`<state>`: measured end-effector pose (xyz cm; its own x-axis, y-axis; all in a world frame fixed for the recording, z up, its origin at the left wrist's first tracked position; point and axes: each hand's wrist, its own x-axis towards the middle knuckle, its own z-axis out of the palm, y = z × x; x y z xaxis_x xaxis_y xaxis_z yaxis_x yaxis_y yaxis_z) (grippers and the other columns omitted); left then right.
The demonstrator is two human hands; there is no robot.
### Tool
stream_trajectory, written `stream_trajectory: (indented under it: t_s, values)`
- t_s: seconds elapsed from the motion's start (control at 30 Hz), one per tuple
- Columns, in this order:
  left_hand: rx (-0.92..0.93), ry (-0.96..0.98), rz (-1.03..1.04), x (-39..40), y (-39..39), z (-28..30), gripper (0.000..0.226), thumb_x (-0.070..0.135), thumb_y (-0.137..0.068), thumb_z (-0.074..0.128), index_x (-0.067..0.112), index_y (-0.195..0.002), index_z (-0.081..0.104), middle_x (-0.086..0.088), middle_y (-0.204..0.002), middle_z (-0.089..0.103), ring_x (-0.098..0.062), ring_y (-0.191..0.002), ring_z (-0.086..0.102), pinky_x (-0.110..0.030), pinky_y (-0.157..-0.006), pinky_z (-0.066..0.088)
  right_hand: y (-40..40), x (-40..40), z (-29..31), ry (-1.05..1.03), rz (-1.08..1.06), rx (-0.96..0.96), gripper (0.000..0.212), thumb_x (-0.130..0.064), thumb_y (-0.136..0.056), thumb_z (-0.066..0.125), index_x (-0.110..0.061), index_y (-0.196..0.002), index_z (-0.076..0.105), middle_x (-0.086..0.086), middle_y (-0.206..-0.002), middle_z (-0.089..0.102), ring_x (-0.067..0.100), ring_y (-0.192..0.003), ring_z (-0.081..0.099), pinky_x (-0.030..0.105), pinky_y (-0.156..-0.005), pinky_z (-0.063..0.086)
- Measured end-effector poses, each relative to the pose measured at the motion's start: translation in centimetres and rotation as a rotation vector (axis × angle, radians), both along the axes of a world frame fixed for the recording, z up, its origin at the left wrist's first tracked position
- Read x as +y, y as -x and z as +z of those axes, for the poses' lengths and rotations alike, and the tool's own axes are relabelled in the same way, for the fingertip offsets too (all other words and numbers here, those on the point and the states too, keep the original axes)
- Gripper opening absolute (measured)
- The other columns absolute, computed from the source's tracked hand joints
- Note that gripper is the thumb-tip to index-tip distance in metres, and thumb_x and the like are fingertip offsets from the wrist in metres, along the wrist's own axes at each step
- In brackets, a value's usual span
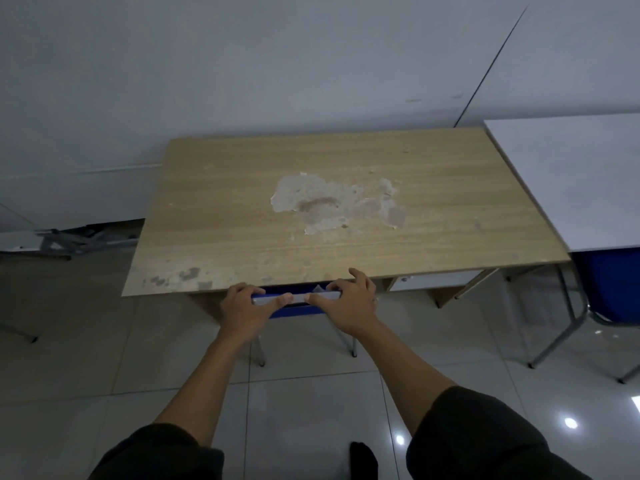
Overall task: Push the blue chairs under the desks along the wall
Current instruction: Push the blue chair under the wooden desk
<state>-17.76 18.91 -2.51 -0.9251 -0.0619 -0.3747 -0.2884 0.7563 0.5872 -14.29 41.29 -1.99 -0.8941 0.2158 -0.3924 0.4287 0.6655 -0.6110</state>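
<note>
A worn wooden desk (242,209) stands against the white wall, its top peeling in the middle. A blue chair (294,309) sits mostly under its front edge; only the top of the backrest and two metal legs show. My left hand (244,308) grips the backrest's left end and my right hand (349,303) grips its right end, thumbs along the top edge. A second blue chair (613,289) stands tucked under the white desk (571,181) on the right, partly cut off by the frame.
The floor is glossy pale tile. A folded metal frame (76,239) lies on the floor by the wall, left of the wooden desk. A white drawer unit (433,280) hangs under that desk's right side. My foot (362,460) shows at the bottom.
</note>
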Motion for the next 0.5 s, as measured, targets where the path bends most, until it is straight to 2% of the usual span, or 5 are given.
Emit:
stream_trajectory:
  t_s: [0.07,0.13,0.27,0.4,0.5]
  values:
    - [-0.009,-0.007,-0.001,0.0,-0.3,0.3,0.068,0.082,-0.070,0.076,0.024,-0.106,0.067,-0.007,-0.146,0.049,-0.025,-0.135,0.051,-0.043,-0.109,0.050,0.0,0.2,-0.1,0.008,0.010,0.000,0.066,-0.080,-0.076,0.070,-0.028,-0.118,0.071,0.002,-0.170,0.020,0.030,-0.157,0.008,0.066,-0.121,0.023]
    - [-0.072,-0.002,-0.018,-0.1,-0.4,1.0,0.086,0.093,-0.064,0.068,0.024,-0.115,0.070,-0.007,-0.146,0.051,-0.027,-0.135,0.052,-0.045,-0.111,0.049,0.2,0.5,0.3,0.020,0.043,-0.041,0.072,-0.081,-0.077,0.069,-0.027,-0.124,0.068,0.008,-0.170,0.020,0.033,-0.157,0.008,0.065,-0.121,0.023]
    - [-0.166,0.111,-0.055,-0.6,0.3,-0.2,0.123,0.114,-0.049,0.036,0.029,-0.132,0.067,-0.009,-0.144,0.060,-0.036,-0.136,0.053,-0.055,-0.114,0.044,0.0,0.9,1.6,-0.082,0.204,-0.198,0.097,-0.089,-0.083,0.051,-0.023,-0.154,0.045,0.013,-0.172,0.015,0.040,-0.158,0.008,0.066,-0.123,0.019]
    - [-0.036,0.130,-0.176,2.4,-1.1,2.5,0.105,0.105,-0.068,0.027,0.029,-0.126,0.070,-0.003,-0.140,0.067,-0.037,-0.136,0.055,-0.065,-0.117,0.035,-1.8,1.0,2.1,-0.114,0.211,-0.052,0.076,-0.069,-0.098,0.052,-0.020,-0.156,0.042,0.014,-0.166,0.032,0.038,-0.156,0.021,0.063,-0.122,0.025]
    - [0.069,0.101,-0.271,6.4,-3.7,6.6,0.087,0.092,-0.079,0.037,0.029,-0.131,0.067,0.000,-0.148,0.062,-0.030,-0.141,0.051,-0.063,-0.119,0.035,-4.7,2.6,3.3,-0.174,0.181,0.051,0.071,-0.056,-0.101,0.059,-0.020,-0.158,0.039,0.015,-0.170,0.026,0.035,-0.158,0.016,0.059,-0.125,0.025]
